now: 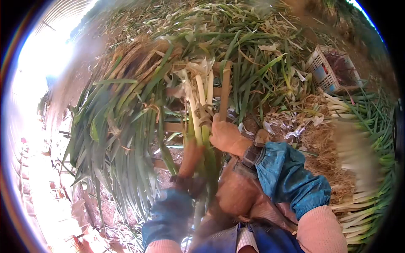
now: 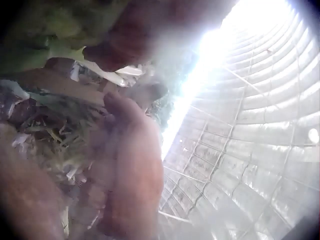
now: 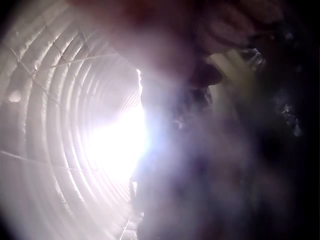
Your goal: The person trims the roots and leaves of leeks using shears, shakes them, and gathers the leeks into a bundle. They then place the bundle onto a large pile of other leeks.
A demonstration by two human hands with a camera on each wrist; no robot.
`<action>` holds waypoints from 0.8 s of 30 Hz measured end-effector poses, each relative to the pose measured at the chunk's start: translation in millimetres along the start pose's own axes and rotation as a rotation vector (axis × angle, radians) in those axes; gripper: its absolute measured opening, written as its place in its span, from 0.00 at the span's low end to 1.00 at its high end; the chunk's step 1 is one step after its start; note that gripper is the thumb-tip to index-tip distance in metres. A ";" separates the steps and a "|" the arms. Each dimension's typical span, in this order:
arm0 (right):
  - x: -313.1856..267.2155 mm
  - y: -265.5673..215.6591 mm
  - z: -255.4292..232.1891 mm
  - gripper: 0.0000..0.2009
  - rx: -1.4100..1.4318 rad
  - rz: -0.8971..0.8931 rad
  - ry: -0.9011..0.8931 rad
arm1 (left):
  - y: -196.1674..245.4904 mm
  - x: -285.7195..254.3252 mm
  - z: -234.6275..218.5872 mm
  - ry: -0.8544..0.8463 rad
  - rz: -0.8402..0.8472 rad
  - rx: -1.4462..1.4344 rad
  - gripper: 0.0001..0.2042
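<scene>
Several leeks with pale stalks (image 1: 192, 103) lie on a wooden frame (image 1: 225, 90), roots away from the body, a brown tie (image 1: 204, 116) across them. At their right side is the right hand (image 1: 230, 137), fingers curled at the tie's end, one fingertip by the wooden bar. The left hand (image 1: 192, 158), blurred, is on the green part of the stalks nearer the body; its fingers cannot be made out. In the left wrist view the left hand (image 2: 140, 35) lies against green leaves. The right wrist view shows the right hand (image 3: 160, 45) near a pale stalk (image 3: 232, 75), mostly blurred.
A large heap of leeks (image 1: 126, 139) stands on the left, leaves hanging down. Loose leaves (image 1: 236, 29) cover the ground beyond. A pale crate (image 1: 327, 71) is at the far right, above a long row of leeks (image 1: 375, 139). Ribbed sheeting (image 2: 250, 130) curves overhead.
</scene>
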State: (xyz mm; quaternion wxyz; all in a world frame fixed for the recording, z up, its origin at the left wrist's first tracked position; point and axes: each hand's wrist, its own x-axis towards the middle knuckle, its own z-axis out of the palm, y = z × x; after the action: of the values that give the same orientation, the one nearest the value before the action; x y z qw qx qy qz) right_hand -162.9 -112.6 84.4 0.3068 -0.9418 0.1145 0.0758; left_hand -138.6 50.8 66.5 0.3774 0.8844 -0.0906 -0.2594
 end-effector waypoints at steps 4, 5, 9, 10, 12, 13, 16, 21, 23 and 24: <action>7.9 1.3 7.4 0.22 0.024 -0.022 -0.021 | -24.7 -15.9 10.2 -0.040 0.025 0.005 0.19; 10.5 0.2 8.3 0.22 0.039 -0.032 -0.020 | -26.5 -19.4 11.6 -0.049 0.018 -0.007 0.19; 10.1 -9.1 10.5 0.23 0.010 -0.068 -0.020 | -21.5 -27.9 11.3 -0.005 0.072 -0.059 0.21; 3.7 -10.2 10.8 0.23 -0.005 -0.087 -0.035 | -17.7 -28.3 8.9 -0.020 0.092 -0.064 0.22; -11.3 -14.3 7.2 0.22 -0.024 -0.099 -0.080 | -16.5 -28.6 9.8 -0.013 0.124 -0.076 0.23; -18.8 -15.8 5.3 0.22 -0.028 -0.096 -0.109 | -20.8 -27.7 13.4 0.012 0.136 -0.082 0.23; -19.0 -13.4 10.8 0.21 -0.016 -0.106 -0.113 | -27.4 -26.6 23.3 0.064 0.094 -0.104 0.22; 15.9 -11.1 15.7 0.18 -0.035 -0.135 0.001 | -30.8 -28.8 24.7 0.056 0.059 -0.096 0.23; 32.8 -9.9 21.5 0.18 0.026 -0.078 0.047 | -36.7 -35.5 30.6 0.139 0.118 -0.059 0.23; 39.2 -8.0 22.2 0.19 0.032 -0.066 0.037 | -34.5 -41.6 30.1 0.138 0.116 -0.065 0.22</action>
State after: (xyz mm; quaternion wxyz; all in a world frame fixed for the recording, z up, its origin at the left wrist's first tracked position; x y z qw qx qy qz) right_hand -124.7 -99.7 62.8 0.3218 -0.9414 0.0902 0.0463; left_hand -191.0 71.0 40.6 0.4256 0.8807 -0.1070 -0.1783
